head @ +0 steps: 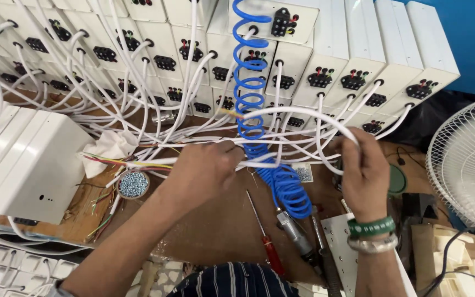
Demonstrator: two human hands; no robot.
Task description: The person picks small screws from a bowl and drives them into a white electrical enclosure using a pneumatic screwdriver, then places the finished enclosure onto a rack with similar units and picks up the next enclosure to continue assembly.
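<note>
Nearest the camera, a red-handled screwdriver (266, 242) lies on the brown workbench (215, 225) beside a metal air tool (295, 234). Just above them, the left hand (202, 170) is closed around a white cable (298, 118), gripping it where several cables bunch together. The right hand (365, 168), with green and silver bangles at the wrist, pinches the same cable's loop, which arcs upward between both hands. A blue coiled hose (254, 104) hangs down between the hands; it seems to run behind the cable, though the tangle makes this hard to tell. A small dish of screws (133, 184) sits left of the left hand. Farther back, stacked white boxes (325, 60) with black sockets fill the view, and a white fan (468, 165) stands at right.
</note>
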